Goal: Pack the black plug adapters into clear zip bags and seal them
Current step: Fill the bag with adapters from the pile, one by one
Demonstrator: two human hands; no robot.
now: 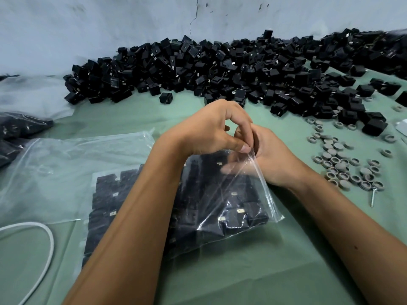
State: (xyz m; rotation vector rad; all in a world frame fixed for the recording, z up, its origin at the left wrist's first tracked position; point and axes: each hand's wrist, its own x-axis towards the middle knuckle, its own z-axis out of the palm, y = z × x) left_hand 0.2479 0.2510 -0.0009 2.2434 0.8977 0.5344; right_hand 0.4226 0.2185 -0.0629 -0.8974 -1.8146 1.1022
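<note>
A clear zip bag [231,208] filled with black plug adapters lies on the green table in front of me. My left hand [211,130] pinches the bag's upper edge between thumb and fingers. My right hand [271,159] sits partly behind the plastic at the same edge, its fingers curled on the bag's mouth. A large heap of loose black adapters [220,69] stretches along the wall at the back. My left forearm covers the middle of the bag.
Empty clear zip bags [66,168] lie to the left, with filled dark bags [17,130] at the far left. Several grey round caps [343,164] and a screw [372,198] lie to the right. A white cable [47,245] loops at the lower left.
</note>
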